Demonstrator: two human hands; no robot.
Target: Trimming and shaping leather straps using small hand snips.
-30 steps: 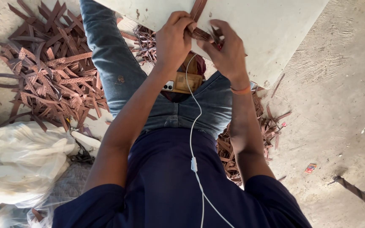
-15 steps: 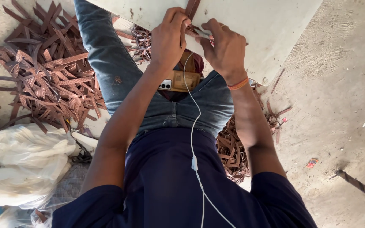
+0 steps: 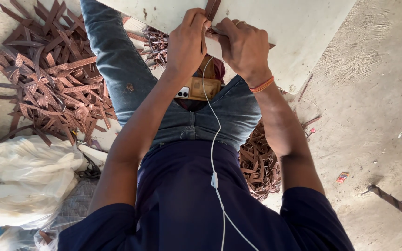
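Floor: dusty concrete, brown strap scraps [image 3: 52,88] heaped
Board: white panel [image 3: 294,28] on lap
Left grip [image 3: 187,42]: fingers curled tight on brown strip [image 3: 210,11] at board's near edge
Right grip [image 3: 240,46]: clenched, pinching same strip

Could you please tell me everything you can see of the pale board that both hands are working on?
The pale board is a flat, off-white slab with a smooth, slightly stained face and a rounded lower corner; its material cannot be told. It lies across the person's lap above the blue jeans, its top cut off by the frame. The left hand and right hand rest on its near edge, pinching a brown strip that runs up across its face. A dark speck marks it near the left.
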